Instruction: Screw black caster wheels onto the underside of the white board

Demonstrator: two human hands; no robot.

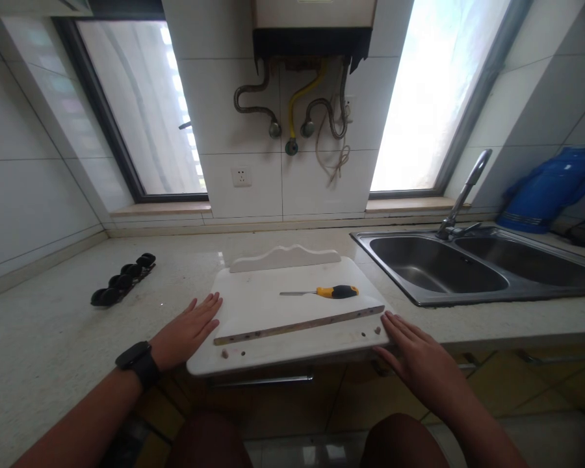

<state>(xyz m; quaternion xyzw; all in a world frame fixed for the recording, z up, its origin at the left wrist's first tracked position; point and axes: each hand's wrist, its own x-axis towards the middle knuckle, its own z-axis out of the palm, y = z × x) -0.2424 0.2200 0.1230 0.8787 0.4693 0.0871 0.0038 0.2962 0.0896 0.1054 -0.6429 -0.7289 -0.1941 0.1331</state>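
A white board with rounded corners lies on the countertop, its front part reaching past the counter's edge. My left hand, a black watch on its wrist, rests flat with fingers stretched out against the board's left edge. At the right front corner, my right hand holds the board, fingers along the side and thumb by the front edge. On the board lies a screwdriver with a yellow and black handle, its shaft pointing left. A narrow strip crosses the board near its front, behind several small holes. Along the back lies a wavy-edged white piece.
Several joined black round pieces sit on the countertop to the left. A double steel sink with a faucet is at the right, near a blue jug. Hoses hang from a wall heater.
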